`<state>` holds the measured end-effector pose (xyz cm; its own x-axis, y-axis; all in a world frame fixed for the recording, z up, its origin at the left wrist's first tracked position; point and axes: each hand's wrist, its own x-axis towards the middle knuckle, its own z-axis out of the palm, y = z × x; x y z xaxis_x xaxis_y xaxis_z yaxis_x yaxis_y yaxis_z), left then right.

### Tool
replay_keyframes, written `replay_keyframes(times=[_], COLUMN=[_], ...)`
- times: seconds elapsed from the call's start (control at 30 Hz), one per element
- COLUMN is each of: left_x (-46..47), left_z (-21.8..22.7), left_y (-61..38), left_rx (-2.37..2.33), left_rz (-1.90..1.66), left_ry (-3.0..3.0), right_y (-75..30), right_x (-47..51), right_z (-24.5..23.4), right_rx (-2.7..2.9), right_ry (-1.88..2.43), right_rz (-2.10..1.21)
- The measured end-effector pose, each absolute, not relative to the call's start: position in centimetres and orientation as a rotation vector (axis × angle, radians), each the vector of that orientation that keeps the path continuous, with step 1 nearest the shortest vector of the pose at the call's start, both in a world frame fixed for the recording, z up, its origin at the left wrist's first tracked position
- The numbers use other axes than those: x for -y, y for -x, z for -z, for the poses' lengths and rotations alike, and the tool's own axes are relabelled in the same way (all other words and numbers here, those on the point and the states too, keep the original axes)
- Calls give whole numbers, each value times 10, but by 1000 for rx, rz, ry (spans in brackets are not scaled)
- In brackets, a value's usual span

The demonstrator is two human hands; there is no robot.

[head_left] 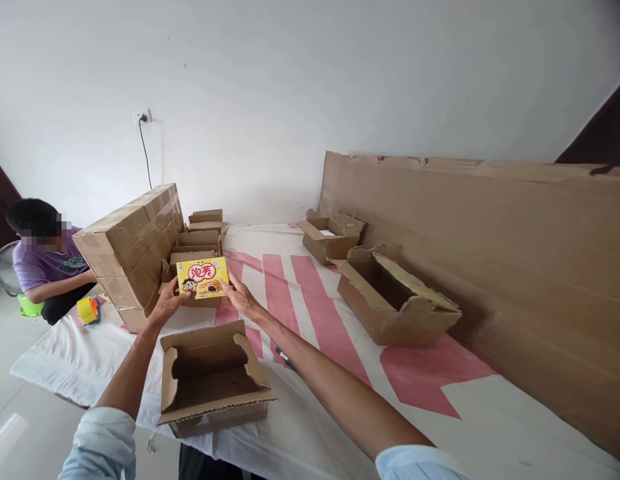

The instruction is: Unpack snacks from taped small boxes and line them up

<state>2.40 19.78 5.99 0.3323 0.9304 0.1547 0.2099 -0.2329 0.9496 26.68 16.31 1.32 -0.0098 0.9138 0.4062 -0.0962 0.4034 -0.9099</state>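
A small yellow snack box (203,277) with red lettering and a cartoon figure is held upright between both my hands. My left hand (166,304) grips its left edge and my right hand (241,297) grips its right edge, fingers closed on it. Just below and nearer to me stands an open empty cardboard box (213,375) with its flaps up. Behind the yellow box sit several small open cartons (200,243).
A stack of sealed cartons (133,243) stands at the left. Two more open cartons (395,300), (330,237) lie at the right on the white-and-pink cloth (320,313). Large cardboard sheets (515,267) lean at the right. A seated person (43,260) and a tape dispenser (89,310) are at far left.
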Motion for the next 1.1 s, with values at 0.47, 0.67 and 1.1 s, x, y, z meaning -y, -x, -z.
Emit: replay_keyframes(times=[0.47, 0.67, 1.1], left_x=[-203, -194, -156], left_z=[-63, -73, -112], left_y=[-27, -28, -24], left_rx=[-1061, -997, -687], left_rz=[-932, -948, -1225], left_ry=[-1658, -1679, -1825], right_y=[-266, -267, -276], right_x=[-165, -159, -104], right_z=[-24, -32, -65], right_rx=[1350, 1348, 1391], right_ry=[857, 818, 737], right_rz=[-961, -883, -776])
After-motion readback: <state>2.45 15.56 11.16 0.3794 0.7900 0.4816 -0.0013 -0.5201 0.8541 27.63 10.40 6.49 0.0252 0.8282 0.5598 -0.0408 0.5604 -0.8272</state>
